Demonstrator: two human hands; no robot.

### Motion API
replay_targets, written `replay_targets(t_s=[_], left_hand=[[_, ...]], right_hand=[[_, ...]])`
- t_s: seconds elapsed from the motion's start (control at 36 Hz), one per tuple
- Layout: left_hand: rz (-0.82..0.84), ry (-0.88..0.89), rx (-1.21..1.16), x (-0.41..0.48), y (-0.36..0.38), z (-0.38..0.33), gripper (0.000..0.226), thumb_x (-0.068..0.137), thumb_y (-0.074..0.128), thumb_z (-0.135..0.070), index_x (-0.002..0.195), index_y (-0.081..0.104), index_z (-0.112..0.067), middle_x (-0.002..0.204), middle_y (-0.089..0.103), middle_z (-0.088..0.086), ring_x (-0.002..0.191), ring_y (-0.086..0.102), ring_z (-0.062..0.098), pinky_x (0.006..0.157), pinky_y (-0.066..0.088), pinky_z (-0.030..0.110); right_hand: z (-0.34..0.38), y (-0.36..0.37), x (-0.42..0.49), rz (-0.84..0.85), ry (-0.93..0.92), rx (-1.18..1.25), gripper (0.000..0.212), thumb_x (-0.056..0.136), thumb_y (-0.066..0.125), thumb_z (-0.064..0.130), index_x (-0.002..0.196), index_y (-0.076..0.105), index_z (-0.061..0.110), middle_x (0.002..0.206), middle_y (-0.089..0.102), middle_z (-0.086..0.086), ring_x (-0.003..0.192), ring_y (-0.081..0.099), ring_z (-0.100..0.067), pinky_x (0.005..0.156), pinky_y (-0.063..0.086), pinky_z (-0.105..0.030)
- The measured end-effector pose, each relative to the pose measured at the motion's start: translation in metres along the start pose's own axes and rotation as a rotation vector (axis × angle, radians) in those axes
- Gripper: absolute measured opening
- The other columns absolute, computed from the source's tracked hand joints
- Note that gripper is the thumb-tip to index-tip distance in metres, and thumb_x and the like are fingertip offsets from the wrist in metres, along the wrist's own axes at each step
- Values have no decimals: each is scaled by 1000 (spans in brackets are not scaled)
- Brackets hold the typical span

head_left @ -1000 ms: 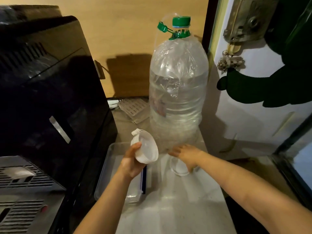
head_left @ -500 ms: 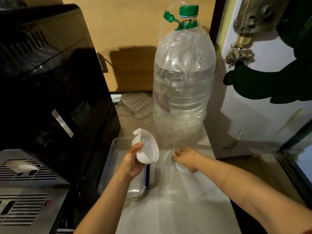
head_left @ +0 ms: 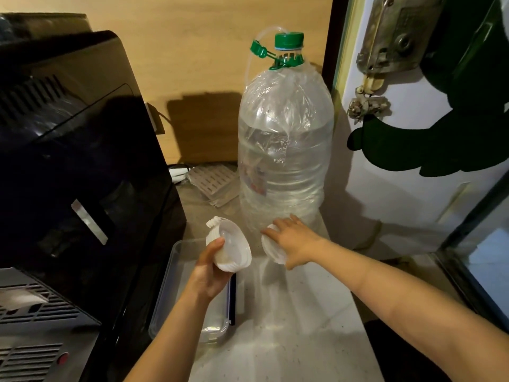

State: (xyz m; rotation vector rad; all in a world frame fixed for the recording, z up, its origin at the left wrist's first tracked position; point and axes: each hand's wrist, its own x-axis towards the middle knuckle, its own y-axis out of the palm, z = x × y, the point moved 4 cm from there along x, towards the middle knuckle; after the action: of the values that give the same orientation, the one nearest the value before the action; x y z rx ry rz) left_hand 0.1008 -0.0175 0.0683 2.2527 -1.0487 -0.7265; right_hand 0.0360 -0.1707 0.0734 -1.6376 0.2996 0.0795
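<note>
My left hand [head_left: 208,271] grips a small white ribbed plastic cup [head_left: 230,248], tilted so its open mouth faces right. My right hand [head_left: 294,242] holds a round white lid [head_left: 271,250] by its edge, lifted and tilted off the pale countertop [head_left: 289,340], just in front of a large clear water bottle [head_left: 285,150] with a green cap. The two white pieces are a short gap apart.
A clear rectangular container [head_left: 179,296] with a dark clip lies below my left hand. A black appliance [head_left: 80,175] fills the left side. A slotted grate [head_left: 213,179] lies behind. A white door with a metal latch [head_left: 385,51] stands to the right.
My right hand has picked the white lid up from the counter and tilted it toward the cup. My left hand keeps holding the cup in about the same place.
</note>
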Motion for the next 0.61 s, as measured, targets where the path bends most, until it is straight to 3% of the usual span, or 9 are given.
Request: replay_targets(t_s=[0.19,0.28,0.44,0.56,0.61], left_hand=[[-13,22,-26,10,5,-7,98,11,89,-41,101,55,-23,96,56,7,88,55,23,57,57,28],[0,13,-58,13,12,-8,100,10,89,-38,101,54,-22,96,55,8,89,53,24,55,57,28],[51,1,-99,16,30,-8,97,13,91,-35,102,56,-19,97,58,10,91,55,26,60,59,32],[112,3,-161,18,40,-8,89,16,92,-30,98,62,-16,86,70,10,88,59,25,66,58,35],[149,22,-180,19,44,-9,80,19,92,-29,94,67,-16,82,73,10,83,65,25,69,58,36]], right_hand=[[-13,-69,-19,-270,73,404,96,64,77,28,142,20,16,139,30,-10,130,33,-28,107,31,-31],[-16,-91,-28,-363,91,607,94,65,77,20,139,19,13,136,29,-7,129,34,-23,95,31,-20],[-17,-114,-41,-488,118,914,94,66,81,16,134,16,14,122,28,2,113,35,-14,86,34,-22],[-12,-115,-44,-589,114,1076,97,62,85,17,131,18,12,120,29,5,110,37,-10,71,37,-4],[-9,-111,-42,-633,103,1186,96,51,86,22,123,23,12,113,36,10,103,42,-6,72,38,3]])
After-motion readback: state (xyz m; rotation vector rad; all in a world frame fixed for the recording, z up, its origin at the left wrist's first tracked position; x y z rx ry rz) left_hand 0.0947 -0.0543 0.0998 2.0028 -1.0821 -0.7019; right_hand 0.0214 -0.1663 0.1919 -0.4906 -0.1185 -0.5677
